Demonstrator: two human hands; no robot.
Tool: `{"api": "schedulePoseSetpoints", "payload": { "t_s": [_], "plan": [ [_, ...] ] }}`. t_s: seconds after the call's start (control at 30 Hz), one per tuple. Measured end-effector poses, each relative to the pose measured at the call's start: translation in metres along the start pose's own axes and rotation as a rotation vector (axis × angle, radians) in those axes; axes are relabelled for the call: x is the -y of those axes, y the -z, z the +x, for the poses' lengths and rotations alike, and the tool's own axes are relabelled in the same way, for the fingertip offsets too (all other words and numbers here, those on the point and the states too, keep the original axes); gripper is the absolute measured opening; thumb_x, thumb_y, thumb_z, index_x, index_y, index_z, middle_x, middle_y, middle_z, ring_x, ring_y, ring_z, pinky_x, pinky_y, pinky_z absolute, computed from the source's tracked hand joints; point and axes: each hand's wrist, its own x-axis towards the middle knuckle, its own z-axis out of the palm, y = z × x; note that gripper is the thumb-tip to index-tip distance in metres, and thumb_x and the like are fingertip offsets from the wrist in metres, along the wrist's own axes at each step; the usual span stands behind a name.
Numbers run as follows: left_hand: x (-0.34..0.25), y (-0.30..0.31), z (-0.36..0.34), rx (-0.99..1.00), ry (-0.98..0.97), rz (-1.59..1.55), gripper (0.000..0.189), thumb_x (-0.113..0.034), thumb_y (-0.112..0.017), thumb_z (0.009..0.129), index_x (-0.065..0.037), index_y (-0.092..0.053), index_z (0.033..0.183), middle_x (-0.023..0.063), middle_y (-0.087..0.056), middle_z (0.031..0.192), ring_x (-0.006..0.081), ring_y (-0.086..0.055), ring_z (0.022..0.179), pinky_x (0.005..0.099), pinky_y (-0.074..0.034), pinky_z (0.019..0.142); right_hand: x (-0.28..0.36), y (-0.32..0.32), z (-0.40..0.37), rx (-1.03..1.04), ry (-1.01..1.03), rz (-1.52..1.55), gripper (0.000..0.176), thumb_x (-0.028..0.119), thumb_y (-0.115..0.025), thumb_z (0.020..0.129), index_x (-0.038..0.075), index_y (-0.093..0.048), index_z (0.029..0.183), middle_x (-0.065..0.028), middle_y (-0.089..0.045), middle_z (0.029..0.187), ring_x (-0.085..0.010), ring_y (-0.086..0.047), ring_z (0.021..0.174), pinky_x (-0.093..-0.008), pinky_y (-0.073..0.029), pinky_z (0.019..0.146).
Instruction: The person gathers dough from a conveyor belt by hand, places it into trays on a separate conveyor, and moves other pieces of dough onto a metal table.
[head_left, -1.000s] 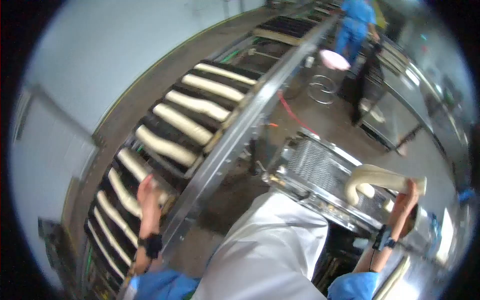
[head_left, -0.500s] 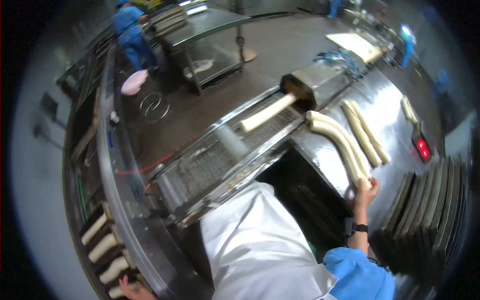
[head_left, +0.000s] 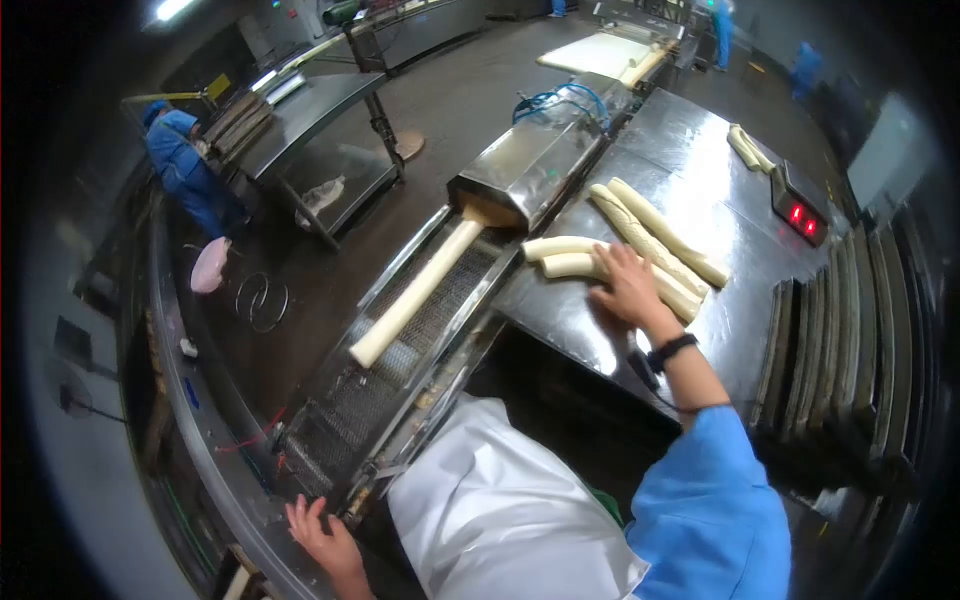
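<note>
Two dough ropes [head_left: 560, 246], curved half a second ago, now lie straighter on the steel bench [head_left: 690, 150], between two and three o'clock; the right hand [head_left: 630, 285] has shifted from their end to mid-length, fingers spread over them. Two more ropes [head_left: 660, 226] lie just beyond, a fifth rope [head_left: 418, 293] rests on the mesh conveyor [head_left: 345, 430] at nine, and the left hand [head_left: 328, 540], loosely open, holds nothing at seven.

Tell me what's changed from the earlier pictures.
The right hand brought its dough from above the mesh belt onto the steel table, fingers now spread over it. The left hand moved from the tray dough to the belt's near end. The belt's dough strip reaches farther from its metal housing. The red-lit display stays put.
</note>
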Motion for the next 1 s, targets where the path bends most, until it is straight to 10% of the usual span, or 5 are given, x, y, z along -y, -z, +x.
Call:
{"api": "schedulePoseSetpoints", "payload": {
  "t_s": [0.23,0.43,0.53,0.83,1.0],
  "plan": [
    [0.008,0.031,-0.025,0.085,0.029,0.109,0.027,0.003,-0.059,0.076,-0.006,-0.064,0.102,0.0146,-0.053,0.132,0.0379,-0.036,0.135,0.0491,-0.024,0.112,-0.023,0.001,0.035,0.357,-0.344,-0.162,0.064,0.046,-0.070,0.080,0.008,-0.049,0.128,-0.0174,-0.047,0.137,-0.0315,-0.046,0.125,-0.0554,-0.034,0.103],
    [0.038,0.050,-0.029,0.041,0.168,0.085,0.027,0.004,-0.062,0.074,-0.004,-0.065,0.100,0.0173,-0.057,0.127,0.0392,-0.040,0.132,0.0472,-0.030,0.109,-0.071,0.032,0.004,0.264,-0.718,0.006,0.109,0.076,-0.064,0.066,0.019,-0.027,0.150,-0.0278,-0.027,0.151,-0.0445,-0.024,0.141,-0.0656,-0.016,0.111],
    [0.041,0.043,-0.009,0.070,0.137,0.057,0.029,0.002,-0.063,0.074,-0.007,-0.065,0.102,0.0162,-0.058,0.127,0.0387,-0.041,0.131,0.0501,-0.027,0.110,-0.085,0.057,-0.001,0.331,-0.666,0.152,0.103,0.068,-0.071,0.066,0.021,-0.031,0.148,-0.0292,-0.045,0.138,-0.0475,-0.039,0.131,-0.0645,-0.020,0.110],
    [-0.027,-0.022,0.108,0.131,-0.226,0.023,0.051,-0.014,-0.068,0.076,-0.007,-0.056,0.126,0.0174,-0.052,0.134,0.0387,-0.043,0.129,0.0498,-0.029,0.109,-0.025,0.082,-0.028,0.400,-0.591,0.153,0.087,0.052,-0.067,0.077,0.015,-0.032,0.148,-0.0276,-0.046,0.128,-0.0424,-0.046,0.119,-0.0569,-0.031,0.106],
    [-0.031,-0.042,0.135,0.331,-0.088,0.163,0.060,-0.025,-0.072,0.078,-0.009,-0.052,0.131,0.0165,-0.055,0.129,0.0339,-0.048,0.125,0.0512,-0.029,0.109,0.000,0.064,-0.060,0.458,-0.472,0.152,0.103,0.060,-0.065,0.072,0.013,-0.022,0.152,-0.0291,-0.018,0.148,-0.0449,-0.016,0.138,-0.0600,-0.010,0.113]
  ]
}}
